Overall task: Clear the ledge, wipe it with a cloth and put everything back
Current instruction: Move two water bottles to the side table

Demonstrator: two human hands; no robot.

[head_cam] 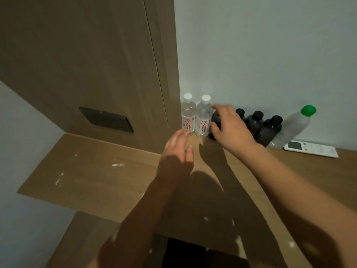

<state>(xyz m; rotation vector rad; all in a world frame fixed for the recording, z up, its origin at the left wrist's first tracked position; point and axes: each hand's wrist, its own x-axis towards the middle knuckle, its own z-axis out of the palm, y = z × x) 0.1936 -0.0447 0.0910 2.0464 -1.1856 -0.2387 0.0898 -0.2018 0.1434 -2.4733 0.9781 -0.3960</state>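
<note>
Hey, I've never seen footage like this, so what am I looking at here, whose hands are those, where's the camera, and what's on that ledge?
There is no machine here: a person wears a camera on the head, looking forward and down at their own two bare hands.

On the wooden ledge, a row of bottles stands against the wall: two clear water bottles with white caps, several dark bottles with black caps, and a clear bottle with a green cap. A white remote control lies flat at the row's right end.

The right hand is closing its fingers around one dark bottle, mostly hidden behind it. The left hand is open and empty near the leftmost water bottle. No cloth is visible.
</note>
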